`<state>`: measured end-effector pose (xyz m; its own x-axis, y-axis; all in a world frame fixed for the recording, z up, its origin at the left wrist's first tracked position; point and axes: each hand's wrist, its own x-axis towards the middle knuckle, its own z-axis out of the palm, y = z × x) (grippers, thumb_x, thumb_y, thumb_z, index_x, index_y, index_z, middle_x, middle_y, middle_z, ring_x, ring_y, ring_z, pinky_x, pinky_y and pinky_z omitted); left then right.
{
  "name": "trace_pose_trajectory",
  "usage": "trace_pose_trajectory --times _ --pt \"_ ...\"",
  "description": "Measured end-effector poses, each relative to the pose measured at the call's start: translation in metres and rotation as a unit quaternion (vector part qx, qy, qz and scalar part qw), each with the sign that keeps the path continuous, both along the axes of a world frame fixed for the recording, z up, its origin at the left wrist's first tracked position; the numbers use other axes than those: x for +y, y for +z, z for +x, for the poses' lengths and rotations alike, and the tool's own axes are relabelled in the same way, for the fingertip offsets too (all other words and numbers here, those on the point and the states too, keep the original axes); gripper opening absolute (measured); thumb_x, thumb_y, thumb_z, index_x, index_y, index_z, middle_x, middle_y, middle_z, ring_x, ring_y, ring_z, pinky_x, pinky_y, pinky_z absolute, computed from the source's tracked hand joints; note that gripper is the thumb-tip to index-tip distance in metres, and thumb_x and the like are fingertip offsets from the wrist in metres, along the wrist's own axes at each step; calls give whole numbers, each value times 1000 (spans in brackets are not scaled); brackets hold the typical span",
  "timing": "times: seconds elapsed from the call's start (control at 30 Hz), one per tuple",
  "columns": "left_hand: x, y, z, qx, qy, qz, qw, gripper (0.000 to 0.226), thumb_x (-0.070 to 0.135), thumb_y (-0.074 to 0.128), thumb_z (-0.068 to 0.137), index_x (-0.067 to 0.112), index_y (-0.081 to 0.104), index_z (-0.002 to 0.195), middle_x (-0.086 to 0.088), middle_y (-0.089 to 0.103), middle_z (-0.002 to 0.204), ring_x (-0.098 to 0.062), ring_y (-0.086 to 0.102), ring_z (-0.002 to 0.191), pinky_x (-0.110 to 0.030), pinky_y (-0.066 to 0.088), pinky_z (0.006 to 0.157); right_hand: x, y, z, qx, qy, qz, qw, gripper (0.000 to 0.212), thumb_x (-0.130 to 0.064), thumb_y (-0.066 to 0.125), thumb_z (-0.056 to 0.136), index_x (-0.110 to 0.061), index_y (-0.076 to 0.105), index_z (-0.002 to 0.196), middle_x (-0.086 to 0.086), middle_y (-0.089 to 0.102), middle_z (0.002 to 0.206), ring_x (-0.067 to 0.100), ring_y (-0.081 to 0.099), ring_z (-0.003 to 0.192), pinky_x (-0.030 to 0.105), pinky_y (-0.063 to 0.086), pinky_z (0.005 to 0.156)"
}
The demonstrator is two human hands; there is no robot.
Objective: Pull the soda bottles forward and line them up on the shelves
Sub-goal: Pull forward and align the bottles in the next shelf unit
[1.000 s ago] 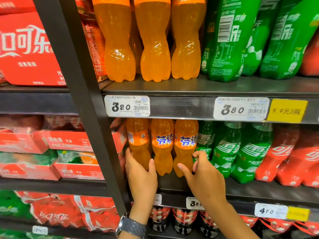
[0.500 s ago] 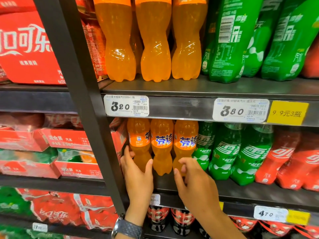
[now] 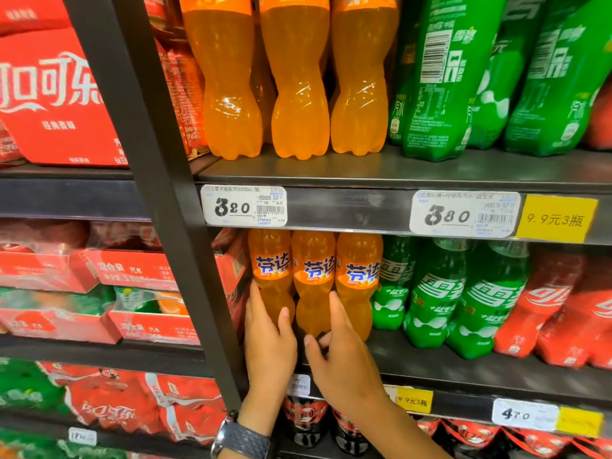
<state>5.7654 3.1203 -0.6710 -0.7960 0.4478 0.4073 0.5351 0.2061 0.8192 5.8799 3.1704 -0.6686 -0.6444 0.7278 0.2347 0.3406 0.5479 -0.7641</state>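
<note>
Three orange soda bottles stand in a row on the middle shelf (image 3: pixel 480 369), their blue logos facing forward. My left hand (image 3: pixel 269 342) wraps the lower part of the left orange bottle (image 3: pixel 271 260), fingers on its left side and thumb on its front. My right hand (image 3: pixel 342 356) grips the base of the middle orange bottle (image 3: pixel 313 293), thumb under it and index finger up between it and the right orange bottle (image 3: pixel 359 293). A watch sits on my left wrist.
Green soda bottles (image 3: pixel 440 293) and red soda bottles (image 3: pixel 543 309) stand to the right on the same shelf. Larger orange bottles (image 3: pixel 298 94) and green ones fill the shelf above. A black upright post (image 3: pixel 159 193) borders the left; red cartons (image 3: pixel 49 104) lie beyond it.
The left orange bottle has turned so its logo faces forward. My right hand has shifted left from the right orange bottle to the middle one.
</note>
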Motion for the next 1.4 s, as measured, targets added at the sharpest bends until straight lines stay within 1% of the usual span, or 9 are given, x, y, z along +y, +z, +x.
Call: trace_pose_trajectory --times 0.43,0.53,0.6,0.73,0.87,0.97,1.13,1.33,1.4 --pt "-4 -4 0 -15 -40 -26 999 73 13 52 95 24 10 154 2 20 158 -13 17 146 -41 25 118 -6 -2 -4 -19 4 -5 1000 92 -44 48 93 -48 -34 136 13 49 136 1 60 82 9 45 60" --pt "-11 -3 15 8 -5 -32 999 73 16 48 96 24 3 154 4 11 161 -8 9 147 -34 19 119 -9 1 5 -24 2 -17 1000 87 -46 48 92 -44 -21 144 0 52 133 -3 58 86 12 49 67" --pt "-19 -3 32 68 5 0 998 68 23 51 94 24 16 152 5 22 156 -7 19 143 -29 24 115 -8 5 18 8 -25 6 1000 73 -46 51 90 -47 3 146 -21 56 112 -5 57 87 16 52 68" --pt "-13 -2 52 102 -41 22 994 72 39 70 81 26 31 140 11 38 135 -9 38 127 -27 39 101 8 10 42 90 -123 104 983 47 -29 62 87 -35 40 128 -20 46 114 1 54 96 19 52 72" --pt "9 3 49 61 -20 -10 998 86 30 83 70 25 30 138 9 42 124 -14 44 121 -35 45 97 20 14 42 34 -164 90 982 61 -33 62 87 -30 32 140 -17 48 108 0 52 91 18 48 69" --pt "13 2 46 46 -14 -13 999 84 22 80 74 34 25 137 16 41 114 -10 47 114 -26 44 89 25 14 41 -6 -177 98 979 62 -35 62 87 -34 31 140 -23 53 110 -2 56 91 17 47 69" --pt "11 -4 47 31 -14 -29 999 88 22 73 82 37 16 146 18 43 126 0 42 119 -19 36 89 27 17 38 -4 -206 79 975 47 -37 71 80 -43 39 115 -16 51 66 -4 52 59 8 32 48" --pt "-6 16 57 16 -29 -22 999 82 26 72 82 36 22 147 15 43 139 -6 45 127 -31 46 100 23 34 48 -47 -179 103 977 42 -46 71 77 -45 32 95 -17 48 70 0 51 60 14 37 49" --pt "-18 37 57 69 -42 -21 997 65 30 72 82 40 38 135 20 52 127 -1 51 118 -33 51 94 20 52 54 -76 -146 118 979 31 -52 65 79 -41 37 87 -17 49 73 1 52 64 13 39 52"
